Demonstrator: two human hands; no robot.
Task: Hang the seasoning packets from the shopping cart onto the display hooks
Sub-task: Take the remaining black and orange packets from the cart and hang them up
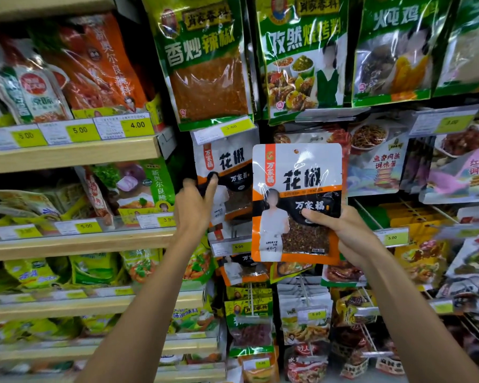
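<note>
We're in a shop aisle, facing a packed seasoning wall. On the left run pale wooden shelf boards (pixel 67 154): 4 are clear to see, and the lower ones are too blurred to count. They're loaded with orange, white and green sachets. The upper board's edge carries 3 readable yellow price tags (pixel 80 130): 5.00, 5.00 and 4.00.

To the right, the stock hangs in columns. Across the top are 3 large glossy green seasoning packets (pixel 205 59) side by side, with a 4th cut off at the right edge. White wire display hooks (pixel 367 214) poke out lower down on the right, between smaller pouches.

Both arms are up, 2 hands in play. The right grip (pixel 343 230) grasps 1 flat white, orange and black peppercorn seasoning packet (pixel 296 189). The thumb is across its front low on the right side and the fingers are behind. The packet is held upright in front of the display, its hang hole at the top, and its lower clear window shows dark peppercorns.

Just left of it, and behind, hangs a matching white, orange and black packet on the display (pixel 227 161), under a yellow 3.50 price label (pixel 231 128). The left grip (pixel 195 205) clutches that hanging packet at its left edge, fingers curled over the black band. At least 1 more of the same design shows below, partly hidden, so I can't give a full count. The hook that carries them is hidden.
</note>
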